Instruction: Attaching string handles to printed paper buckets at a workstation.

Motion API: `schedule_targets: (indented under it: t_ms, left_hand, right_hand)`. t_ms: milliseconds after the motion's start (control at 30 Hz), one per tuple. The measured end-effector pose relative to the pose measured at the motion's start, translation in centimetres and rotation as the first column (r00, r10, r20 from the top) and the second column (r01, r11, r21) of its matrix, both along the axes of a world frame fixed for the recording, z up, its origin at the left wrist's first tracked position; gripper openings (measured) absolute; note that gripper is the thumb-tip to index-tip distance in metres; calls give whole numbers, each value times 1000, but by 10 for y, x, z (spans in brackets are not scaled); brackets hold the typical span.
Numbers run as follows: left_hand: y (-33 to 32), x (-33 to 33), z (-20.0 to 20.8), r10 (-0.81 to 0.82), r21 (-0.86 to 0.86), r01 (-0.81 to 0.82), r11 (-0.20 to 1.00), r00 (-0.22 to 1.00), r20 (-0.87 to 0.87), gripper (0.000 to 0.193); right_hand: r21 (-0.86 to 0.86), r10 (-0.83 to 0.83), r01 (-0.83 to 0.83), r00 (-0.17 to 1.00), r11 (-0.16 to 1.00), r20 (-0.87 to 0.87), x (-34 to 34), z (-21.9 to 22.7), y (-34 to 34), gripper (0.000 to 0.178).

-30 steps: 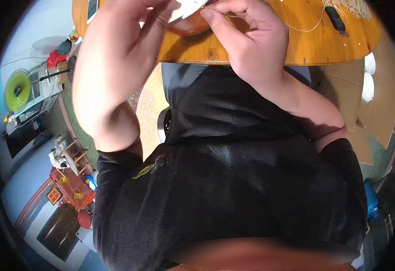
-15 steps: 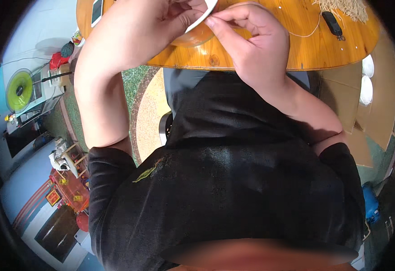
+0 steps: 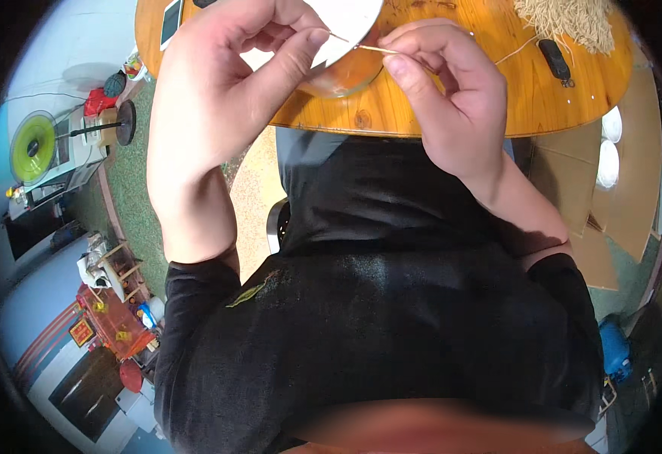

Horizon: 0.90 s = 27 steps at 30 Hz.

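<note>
Cream, thin, cord-like strand (image 3: 377, 49): it sits pinched between the thumb and forefinger of your right hand (image 3: 459, 102), above the glossy orange-brown wooden table (image 3: 406, 115), its end pointing left at the rim of a white, smooth, round dish (image 3: 357, 15). Your left hand (image 3: 254, 79) has thumb and forefinger nearly together; a short, thin, tan piece (image 3: 338, 36) projects from them. A gap separates the two ends.

Caution: a slack right pinch could drop the strand beside the transparent, orange-tinted bowl (image 3: 342, 89). Unsteady wrists could make the ends miss each other. A sharp pull could drag the pale, slender trailing thread (image 3: 516, 51) and tangle the cream, fringed fibre bundle (image 3: 569, 23) near the black, oblong key fob (image 3: 552, 57).

Visibility: the upper edge cuts off the dish and bundle. You cannot tell whether your left fingers also support the dish, or what the tan piece is. Your right hand hides any join between strand and trailing thread. The bowl's contents are indistinct.
</note>
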<state>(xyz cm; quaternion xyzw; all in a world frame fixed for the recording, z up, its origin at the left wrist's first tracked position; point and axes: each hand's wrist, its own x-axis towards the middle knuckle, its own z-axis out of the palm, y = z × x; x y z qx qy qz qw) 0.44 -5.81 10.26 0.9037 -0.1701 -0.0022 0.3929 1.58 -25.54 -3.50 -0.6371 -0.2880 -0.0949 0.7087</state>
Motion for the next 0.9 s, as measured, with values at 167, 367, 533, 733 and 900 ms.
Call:
schedule_targets:
  t_ms: [167, 367, 533, 733, 900]
  left_hand:
    - [32, -1, -37, -75, -213, 85, 973, 995, 59, 8]
    - [28, -12, -37, -29, -101, 36, 994, 997, 69, 8]
    - [14, -23, -37, 38, -220, -22, 975, 997, 72, 10]
    - [20, -26, -43, 31, -434, -38, 900, 999, -24, 11]
    - [21, -22, -45, 21, -337, -33, 941, 999, -42, 11]
  right_hand:
    - [-154, -165, 229, 924, 961, 345, 6, 21, -3, 13]
    - [-178, -212, 277, 925, 944, 316, 4, 61, -6, 6]
    - [-309, -58, 158, 950, 938, 308, 23, 48, 1, 8]
    - [-365, 33, 46, 977, 930, 209, 7, 75, -7, 11]
    - [-362, 47, -3, 993, 932, 112, 7, 77, -11, 12]
